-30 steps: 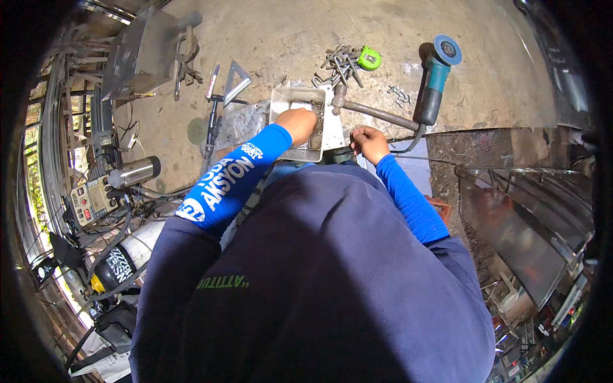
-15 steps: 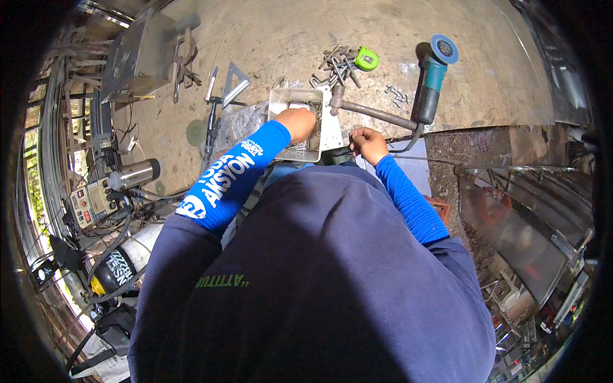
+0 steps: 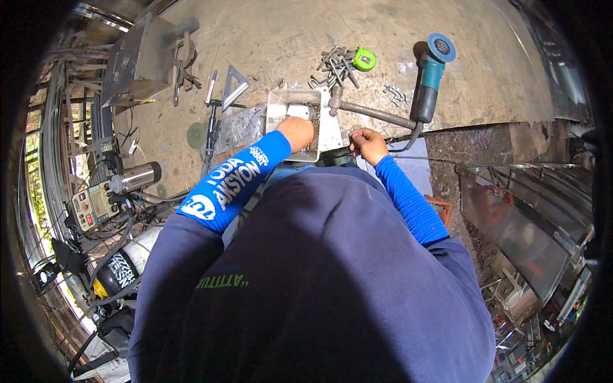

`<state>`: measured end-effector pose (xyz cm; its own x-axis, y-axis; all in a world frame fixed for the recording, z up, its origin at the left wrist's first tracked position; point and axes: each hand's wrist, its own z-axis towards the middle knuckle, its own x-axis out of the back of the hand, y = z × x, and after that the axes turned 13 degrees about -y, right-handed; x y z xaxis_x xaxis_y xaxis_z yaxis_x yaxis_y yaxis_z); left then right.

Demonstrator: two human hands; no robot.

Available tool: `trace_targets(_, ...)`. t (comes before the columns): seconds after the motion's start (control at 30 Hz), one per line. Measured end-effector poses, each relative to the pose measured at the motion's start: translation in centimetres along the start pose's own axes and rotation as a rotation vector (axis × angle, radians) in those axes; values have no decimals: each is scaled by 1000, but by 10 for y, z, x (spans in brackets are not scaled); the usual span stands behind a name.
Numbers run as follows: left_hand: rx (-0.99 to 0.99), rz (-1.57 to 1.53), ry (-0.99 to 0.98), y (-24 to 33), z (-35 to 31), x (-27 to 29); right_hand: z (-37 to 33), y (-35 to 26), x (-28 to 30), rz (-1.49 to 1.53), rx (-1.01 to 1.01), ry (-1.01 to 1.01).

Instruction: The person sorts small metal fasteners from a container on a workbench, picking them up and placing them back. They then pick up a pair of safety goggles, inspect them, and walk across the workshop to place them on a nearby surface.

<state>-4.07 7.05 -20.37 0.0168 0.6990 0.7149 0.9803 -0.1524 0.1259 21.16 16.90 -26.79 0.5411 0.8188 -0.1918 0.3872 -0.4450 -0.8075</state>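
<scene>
White box (image 3: 275,107): near edge of bench (image 3: 485,76)
Left hand (image 3: 297,133): inside; your grip's hidden, can't tell
Right hand (image 3: 368,145): your fingers narrowed, hold unclear

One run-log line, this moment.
left hand: in pale open box, grip hidden | right hand: right of box, hold unclear | nearby: hammer, angle grinder, tape measure

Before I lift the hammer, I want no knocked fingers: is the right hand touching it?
Apart. The head view shows a strip of bench between the right hand and the hammer.
</scene>
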Motion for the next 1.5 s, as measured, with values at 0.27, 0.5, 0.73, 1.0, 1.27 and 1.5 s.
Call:
trace_targets(0.27,-25,102,-24,1,-6,3,0,6,0,18,22,9)
trace_targets(0.5,3,68,-13,4,-9,9,-6,-1,-1,-19,-8,16)
trace_targets(0.73,37,101,-11,6,-6,4,-12,-9,-5,9,-6,39)
trace_targets(1.0,77,63,-22,10,-2,3,-10,-7,0,20,-6,26)
trace_targets(1.27,-43,-472,140,10,-61,65,-49,-63,-34,-35,415,180)
trace_targets(1.5,-208,-1661,192,44,-130,78,-85,-160,-66,-718,905,-158)
